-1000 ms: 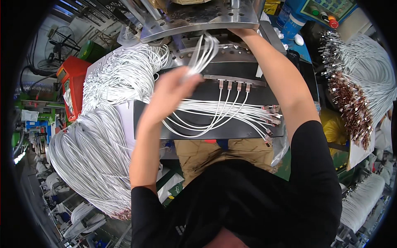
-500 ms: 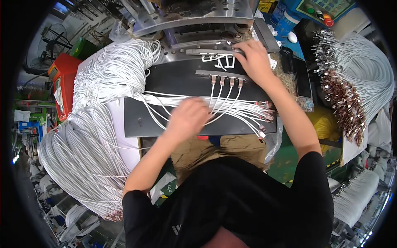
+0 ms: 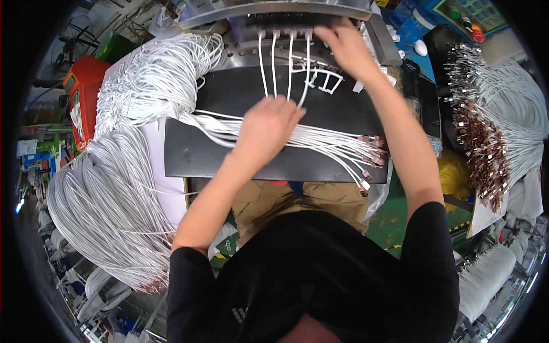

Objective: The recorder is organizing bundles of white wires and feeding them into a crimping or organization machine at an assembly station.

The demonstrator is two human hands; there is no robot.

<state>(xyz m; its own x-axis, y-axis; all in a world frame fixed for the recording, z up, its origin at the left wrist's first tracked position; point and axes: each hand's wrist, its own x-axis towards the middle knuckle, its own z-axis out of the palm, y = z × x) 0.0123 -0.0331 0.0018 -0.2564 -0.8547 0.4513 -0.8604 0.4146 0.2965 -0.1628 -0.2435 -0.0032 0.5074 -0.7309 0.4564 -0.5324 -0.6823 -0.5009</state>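
My left hand is closed over several white cables that run up from it toward the press. Their connector ends sit in a row along a metal bar, under the upper plate of the press. At the right end of that row is my right hand, its thumb against the bar's end and its other fingers blurred. Beneath my left wrist, a bundle of white cables with brownish connectors lies across the black work surface. A white plastic frame piece lies below my right hand.
Large heaps of white cable and coiled cable fill the left side. More cables with metal ends hang at the right. A control panel with a red button and a blue container stand at the back right.
The bar with its row of cable connectors has moved away from me, from the black surface up to the press. My left hand has closed on its cables. The white frame piece has shifted right.
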